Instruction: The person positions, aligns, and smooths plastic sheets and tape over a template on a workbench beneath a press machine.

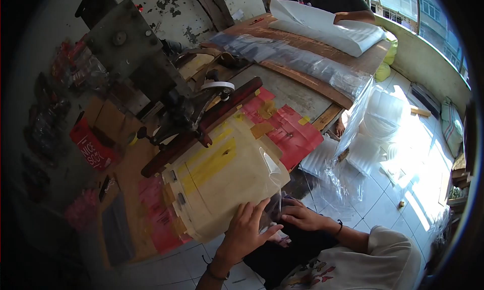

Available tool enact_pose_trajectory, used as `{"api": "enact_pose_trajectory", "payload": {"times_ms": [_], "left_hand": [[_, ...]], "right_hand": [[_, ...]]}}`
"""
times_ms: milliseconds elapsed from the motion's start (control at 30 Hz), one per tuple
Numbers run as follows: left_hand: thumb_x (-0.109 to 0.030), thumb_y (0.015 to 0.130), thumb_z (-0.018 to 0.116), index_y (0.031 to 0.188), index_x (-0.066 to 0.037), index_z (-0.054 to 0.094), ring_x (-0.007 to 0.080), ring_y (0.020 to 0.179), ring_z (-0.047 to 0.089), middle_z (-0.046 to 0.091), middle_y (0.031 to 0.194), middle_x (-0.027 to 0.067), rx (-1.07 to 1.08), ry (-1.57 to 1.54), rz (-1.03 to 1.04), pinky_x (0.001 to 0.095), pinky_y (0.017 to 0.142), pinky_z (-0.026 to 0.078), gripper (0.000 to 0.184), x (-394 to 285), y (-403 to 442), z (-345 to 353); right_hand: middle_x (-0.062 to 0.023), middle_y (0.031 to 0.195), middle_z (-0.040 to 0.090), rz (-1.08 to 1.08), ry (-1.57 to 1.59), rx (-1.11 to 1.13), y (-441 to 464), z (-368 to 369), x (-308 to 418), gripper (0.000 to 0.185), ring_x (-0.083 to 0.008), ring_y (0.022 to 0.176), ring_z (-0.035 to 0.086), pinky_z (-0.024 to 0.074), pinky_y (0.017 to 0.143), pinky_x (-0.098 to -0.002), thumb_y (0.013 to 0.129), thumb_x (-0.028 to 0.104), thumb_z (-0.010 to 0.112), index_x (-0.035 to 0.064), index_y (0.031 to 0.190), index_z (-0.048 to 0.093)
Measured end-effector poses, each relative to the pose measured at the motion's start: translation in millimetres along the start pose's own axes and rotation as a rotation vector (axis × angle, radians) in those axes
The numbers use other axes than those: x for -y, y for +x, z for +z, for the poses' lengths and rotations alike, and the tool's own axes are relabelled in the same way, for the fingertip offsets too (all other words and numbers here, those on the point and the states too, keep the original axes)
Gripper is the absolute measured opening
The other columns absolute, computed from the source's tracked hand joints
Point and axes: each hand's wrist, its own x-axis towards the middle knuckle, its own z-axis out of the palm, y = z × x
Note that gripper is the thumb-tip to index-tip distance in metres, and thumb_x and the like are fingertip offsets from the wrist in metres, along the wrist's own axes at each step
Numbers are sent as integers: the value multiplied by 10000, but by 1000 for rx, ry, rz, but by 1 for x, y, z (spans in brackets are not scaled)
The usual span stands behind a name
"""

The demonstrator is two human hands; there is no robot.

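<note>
In front of me lies a tan board [212, 179] with yellow tape strips, under the dark red bar [222, 119] of a press [166, 96]. Clear plastic film [273, 165] curls over the board's right edge and hangs down between my hands. My left hand [247, 227] rests at the board's near edge, fingers stretched and thumb apart, beside the film. Just right of it, my right hand [301, 217] has its fingers closed at the film's hanging edge, above my dark lap. Its thumb is hidden.
Red plastic sheets [295, 134] are taped beside the board. A red printed bag [92, 144] stands at the left. Behind, a co-worker's arm [355, 17] reaches over a white sheet [327, 25] on a wooden table. Rolls of wrapped white material [385, 113] stand on the tiled floor.
</note>
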Motion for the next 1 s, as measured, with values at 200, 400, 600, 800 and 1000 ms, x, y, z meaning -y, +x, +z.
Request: {"api": "enact_pose_trajectory", "payload": {"times_ms": [200, 400, 600, 800, 1000], "left_hand": [[-596, 916, 612, 1309, -78, 617, 383, 1400, 403, 474, 1424, 171, -12, -223, 46, 500, 1164, 323, 651, 26, -14, 7], [-560, 966, 543, 1446, -138, 511, 361, 1435, 374, 414, 1535, 169, -155, 273, -87, 512, 1198, 264, 640, 45, -16, -17], [-630, 944, 494, 1516, -180, 433, 331, 1465, 343, 348, 1595, 153, -125, 319, -241, 497, 1214, 240, 730, 68, -27, -32], [-683, 914, 521, 1502, -152, 452, 328, 1488, 298, 327, 1600, 179, -86, 202, -151, 478, 1231, 206, 796, 88, -9, -41], [-676, 906, 551, 1530, -177, 409, 328, 1521, 205, 263, 1626, 183, -31, 179, -120, 466, 1250, 145, 812, 86, 14, -37]], "right_hand": [[-174, 1361, 571, 131, 653, -256, -11, -13, 52, 662, -275, 1291, 515, 401, 1096, -448, 1074, 537, 287, -25, 1322, 533], [-126, 979, 729, 231, 653, -436, 16, -9, 64, 226, -155, 810, 687, 554, 754, -295, 1012, 188, 621, 1, 1136, 596], [-93, 767, 714, 248, 540, -484, 9, -12, 65, 193, -110, 590, 630, 506, 551, -236, 1000, 192, 642, 28, 903, 613], [-187, 934, 717, 120, 562, -470, 24, -35, 83, 343, -186, 687, 689, 561, 550, -279, 1003, 275, 618, 11, 1180, 489], [-233, 1052, 702, 240, 513, -413, 62, -73, 101, 607, -194, 687, 695, 577, 537, -288, 1004, 323, 613, 61, 1436, 277]]}}
